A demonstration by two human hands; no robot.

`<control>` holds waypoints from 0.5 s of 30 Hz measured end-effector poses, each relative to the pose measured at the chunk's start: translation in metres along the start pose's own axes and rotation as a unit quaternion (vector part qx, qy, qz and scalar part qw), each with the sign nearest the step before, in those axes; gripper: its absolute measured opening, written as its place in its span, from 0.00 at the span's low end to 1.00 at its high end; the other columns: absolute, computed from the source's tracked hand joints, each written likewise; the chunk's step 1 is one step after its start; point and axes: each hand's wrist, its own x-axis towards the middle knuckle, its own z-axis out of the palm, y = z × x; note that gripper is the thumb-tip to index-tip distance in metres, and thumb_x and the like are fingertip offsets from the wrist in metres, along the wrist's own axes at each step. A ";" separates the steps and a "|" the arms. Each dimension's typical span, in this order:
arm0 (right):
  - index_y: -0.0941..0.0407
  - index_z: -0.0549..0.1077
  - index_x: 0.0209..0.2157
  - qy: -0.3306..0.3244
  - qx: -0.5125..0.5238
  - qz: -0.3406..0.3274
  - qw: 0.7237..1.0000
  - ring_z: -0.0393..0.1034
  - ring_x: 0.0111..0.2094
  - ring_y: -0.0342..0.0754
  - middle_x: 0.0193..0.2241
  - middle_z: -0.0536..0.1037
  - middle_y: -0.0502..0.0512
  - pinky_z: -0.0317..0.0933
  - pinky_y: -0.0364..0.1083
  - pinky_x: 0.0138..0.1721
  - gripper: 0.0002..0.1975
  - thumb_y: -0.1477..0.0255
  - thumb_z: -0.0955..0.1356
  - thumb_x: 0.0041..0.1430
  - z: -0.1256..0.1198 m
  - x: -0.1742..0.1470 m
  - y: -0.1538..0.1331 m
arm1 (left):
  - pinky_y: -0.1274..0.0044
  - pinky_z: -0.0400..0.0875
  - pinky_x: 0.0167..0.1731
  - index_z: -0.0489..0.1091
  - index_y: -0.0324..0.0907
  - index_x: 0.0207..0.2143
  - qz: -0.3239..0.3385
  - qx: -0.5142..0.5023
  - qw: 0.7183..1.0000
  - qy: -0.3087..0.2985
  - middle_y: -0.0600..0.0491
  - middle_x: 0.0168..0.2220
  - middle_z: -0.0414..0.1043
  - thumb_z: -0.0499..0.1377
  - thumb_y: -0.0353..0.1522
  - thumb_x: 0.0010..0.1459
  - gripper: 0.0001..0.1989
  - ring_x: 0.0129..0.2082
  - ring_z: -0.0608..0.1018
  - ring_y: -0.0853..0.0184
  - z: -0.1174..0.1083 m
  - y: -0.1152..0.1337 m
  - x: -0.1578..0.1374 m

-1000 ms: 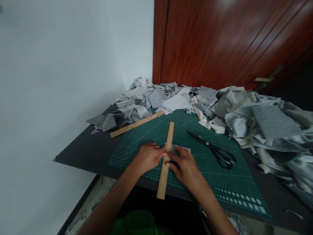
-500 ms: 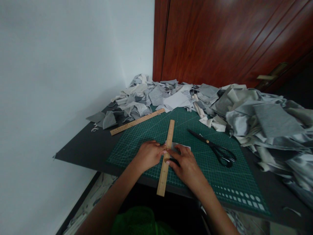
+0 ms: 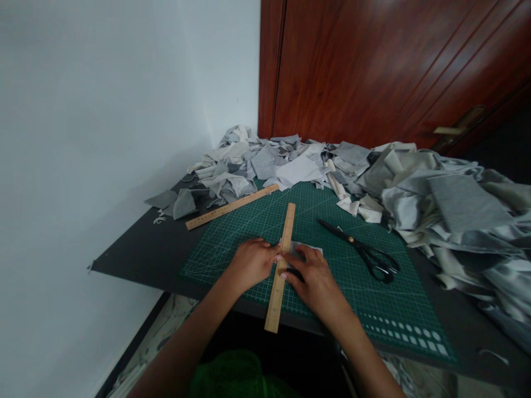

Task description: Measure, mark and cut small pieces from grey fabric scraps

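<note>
A wooden ruler (image 3: 276, 301) lies aslant over the front of the green cutting mat (image 3: 232, 243), its near end jutting past the table edge. Under its right side shows a small piece of light grey fabric (image 3: 316, 249), partly covered by my fingers. My left hand (image 3: 255, 261) is closed at the ruler's left edge, thumb and fingertips against it. From the other side my right hand (image 3: 313, 276) grips the ruler, its thumb and forefinger on the wood and the other fingers curled over the fabric. The hands nearly touch, and the fabric's left part is hidden.
Black scissors (image 3: 369, 254) lie on the mat to the right. A second wooden ruler (image 3: 232, 207) rests at the mat's far left edge. Heaps of grey and white fabric scraps (image 3: 460, 202) line the back and right of the black table (image 3: 136, 260), beside a wall and a wooden door.
The view has shifted very slightly. Both hands, the ruler and the fabric keep their places, with no visible change of grip.
</note>
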 end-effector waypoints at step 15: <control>0.47 0.79 0.51 -0.003 -0.025 -0.009 1.000 0.60 0.65 0.64 0.63 0.71 0.62 0.41 0.69 0.67 0.18 0.71 0.74 0.58 -0.008 0.009 -0.009 | 0.69 0.73 0.43 0.77 0.43 0.50 -0.011 -0.003 1.000 -0.012 0.50 0.34 0.81 0.58 0.32 0.68 0.12 0.36 0.81 0.61 -0.004 0.004 0.001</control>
